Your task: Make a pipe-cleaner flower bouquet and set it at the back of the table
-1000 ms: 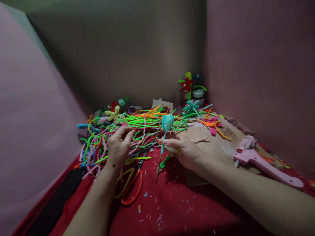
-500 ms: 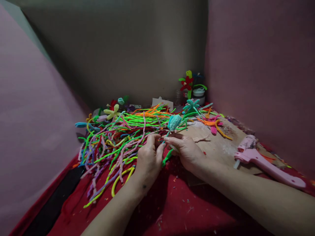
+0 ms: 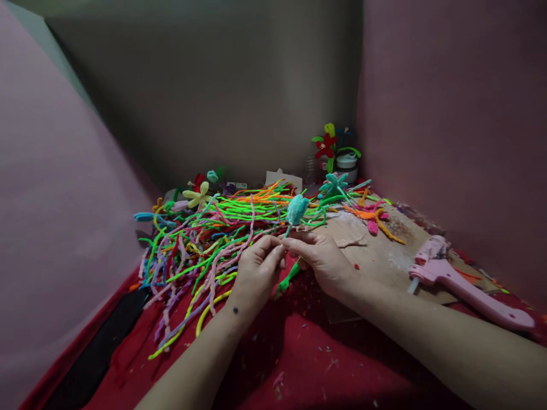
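A turquoise pipe-cleaner flower (image 3: 297, 210), shaped like a closed bud, stands upright between my hands, tilted slightly right. My right hand (image 3: 327, 259) pinches its thin stem below the bloom. Against it, my left hand (image 3: 260, 266) has thumb and forefinger closed on the same stem, the fingertips of both hands nearly touching. My fingers hide most of the stem. Just below the right hand shows a green fuzzy piece (image 3: 288, 278); I cannot tell whether it is attached to the flower.
A heap of coloured pipe cleaners (image 3: 213, 239) spreads behind and left of my hands. At right, a pink glue gun (image 3: 448, 270) lies on a cardboard sheet (image 3: 380, 256). Finished flowers (image 3: 327, 145) stand at the back. Scraps dot the red cloth (image 3: 307, 364).
My left hand has come rightward from over the heap and closed on the stem beside my right hand. The bloom has turned about its stem. My left forearm now covers the orange-handled scissors.
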A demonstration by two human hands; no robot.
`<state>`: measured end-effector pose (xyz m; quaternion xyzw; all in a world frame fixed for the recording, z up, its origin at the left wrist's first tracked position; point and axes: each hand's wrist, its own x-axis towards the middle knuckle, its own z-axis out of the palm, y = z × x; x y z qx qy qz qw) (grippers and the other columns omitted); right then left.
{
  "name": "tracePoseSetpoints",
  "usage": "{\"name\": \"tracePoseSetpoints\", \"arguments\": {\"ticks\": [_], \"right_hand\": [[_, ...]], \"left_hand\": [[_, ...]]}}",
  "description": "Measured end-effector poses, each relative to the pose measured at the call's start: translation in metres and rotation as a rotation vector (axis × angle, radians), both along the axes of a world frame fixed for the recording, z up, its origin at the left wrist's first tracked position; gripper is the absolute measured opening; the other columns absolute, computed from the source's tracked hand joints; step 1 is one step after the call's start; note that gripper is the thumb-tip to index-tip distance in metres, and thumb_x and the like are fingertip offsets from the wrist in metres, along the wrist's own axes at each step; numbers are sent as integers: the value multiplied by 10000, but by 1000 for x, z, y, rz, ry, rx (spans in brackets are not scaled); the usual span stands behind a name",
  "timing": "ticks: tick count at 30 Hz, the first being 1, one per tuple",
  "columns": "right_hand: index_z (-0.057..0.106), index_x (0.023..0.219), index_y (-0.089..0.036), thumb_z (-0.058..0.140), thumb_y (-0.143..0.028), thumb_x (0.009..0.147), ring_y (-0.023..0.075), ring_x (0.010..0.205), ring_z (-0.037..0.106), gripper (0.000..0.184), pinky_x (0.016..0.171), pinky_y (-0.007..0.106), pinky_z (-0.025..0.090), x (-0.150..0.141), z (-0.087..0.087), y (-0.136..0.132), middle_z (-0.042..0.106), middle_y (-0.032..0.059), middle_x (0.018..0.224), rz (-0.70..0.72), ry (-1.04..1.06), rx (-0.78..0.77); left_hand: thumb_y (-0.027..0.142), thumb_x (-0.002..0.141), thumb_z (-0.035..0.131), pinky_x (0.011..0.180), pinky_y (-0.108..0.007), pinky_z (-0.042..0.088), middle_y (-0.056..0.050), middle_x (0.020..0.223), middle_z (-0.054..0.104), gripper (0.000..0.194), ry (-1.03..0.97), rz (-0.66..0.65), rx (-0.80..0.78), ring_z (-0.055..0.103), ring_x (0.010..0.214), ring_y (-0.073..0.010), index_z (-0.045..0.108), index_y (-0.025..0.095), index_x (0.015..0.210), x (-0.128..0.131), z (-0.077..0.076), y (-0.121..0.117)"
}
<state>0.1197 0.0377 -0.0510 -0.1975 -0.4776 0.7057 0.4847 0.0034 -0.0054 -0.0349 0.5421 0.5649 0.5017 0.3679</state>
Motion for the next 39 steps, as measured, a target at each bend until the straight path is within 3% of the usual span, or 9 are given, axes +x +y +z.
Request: {"name": "tracePoseSetpoints", "arguments": {"ticks": [4, 8, 17, 21, 26, 29, 32, 39], "right_hand": [[696, 721, -190, 620, -242, 710, 114, 652, 520, 93, 602, 245, 377, 2, 1, 0, 612, -15, 667, -1, -19, 71], [683, 676, -181, 590, -186, 697, 117, 681, 534, 96, 677, 262, 402, 1, -1, 2, 616, -12, 670, -1, -15, 93], [685, 795, -169, 685, -203, 644, 132, 740, 570, 154, 760, 296, 420, 0, -4, 6, 657, 9, 784, 198, 124, -41], [670, 691, -161, 695, -169, 622, 129, 715, 563, 74, 736, 289, 413, 0, -3, 5, 644, 2, 735, 96, 128, -29], [674, 687, -174, 718, -193, 613, 118, 686, 551, 88, 690, 271, 404, -2, -4, 3, 637, -14, 710, 16, 128, -95], [678, 688, -187, 731, -200, 608, 112, 686, 550, 97, 704, 268, 404, -3, -6, 2, 642, -24, 707, 0, 124, -112], [692, 716, -193, 729, -215, 623, 115, 732, 559, 103, 747, 272, 405, -4, -7, 2, 658, -18, 746, -3, 110, -56], [698, 700, -215, 732, -221, 639, 109, 704, 543, 70, 746, 280, 401, -3, -11, 6, 640, -26, 706, 6, 81, 12]], "left_hand": [[298, 750, 607, 339, -150, 179, 74, 492, 435, 160, -225, -55, -70, 266, 343, -19, 522, 170, 705, 0, 5, -2], [292, 749, 621, 330, -135, 169, 73, 484, 444, 178, -320, -121, -114, 251, 332, -8, 506, 164, 703, -3, 7, -4], [300, 798, 575, 323, -137, 129, 84, 509, 419, 157, -422, -285, -219, 168, 335, -2, 500, 171, 750, -14, 12, -5], [314, 823, 533, 344, -156, 189, 69, 529, 437, 178, -215, -232, -139, 252, 353, -22, 496, 170, 725, -12, 11, -6], [232, 813, 531, 544, -204, 394, 10, 660, 570, 79, 429, 1, 266, 501, 559, -92, 577, 168, 814, -8, 0, -4], [171, 827, 483, 659, -217, 417, -24, 757, 629, 103, 703, 52, 498, 571, 693, -122, 585, 175, 834, -11, -9, -1], [151, 839, 461, 622, -196, 410, -9, 723, 622, 123, 761, 85, 560, 557, 640, -106, 580, 181, 849, -14, -13, -1], [204, 856, 465, 511, -181, 374, 22, 612, 539, 133, 552, 83, 383, 480, 522, -82, 590, 184, 818, -9, -4, -9]]}}
